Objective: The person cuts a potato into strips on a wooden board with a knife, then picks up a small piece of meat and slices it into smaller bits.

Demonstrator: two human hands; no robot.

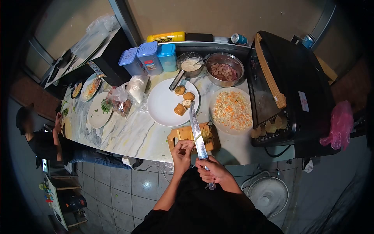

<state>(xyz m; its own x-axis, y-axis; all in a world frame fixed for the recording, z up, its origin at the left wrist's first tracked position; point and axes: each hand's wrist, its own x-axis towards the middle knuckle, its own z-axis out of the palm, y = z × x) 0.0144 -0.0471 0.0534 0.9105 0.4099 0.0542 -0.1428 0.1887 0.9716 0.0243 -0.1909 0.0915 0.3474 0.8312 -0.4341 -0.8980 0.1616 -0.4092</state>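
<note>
My right hand (213,170) is wrapped round the handle of a long knife (200,148), its blade pointing away from me over the wooden cutting board (174,136). My left hand (183,154), fingers pinched, holds a thin yellow-green strip (198,137) against the blade; its exact kind cannot be made out. More pale yellow-green pieces (205,132) lie on the board beneath. Just beyond, a white plate (159,103) carries several browned, stuffed tofu pieces (189,96), and the knife tip overlaps its right side. A dark-handled utensil (177,80) rests on the plate's far rim.
Right of the board stands a plate of chopped carrot and pale vegetables (231,111), with a steel bowl of meat (224,70) behind it. A black toaster oven (296,85) bounds the right side. Lidded containers (148,58) line the back. Another person (43,136) stands far left.
</note>
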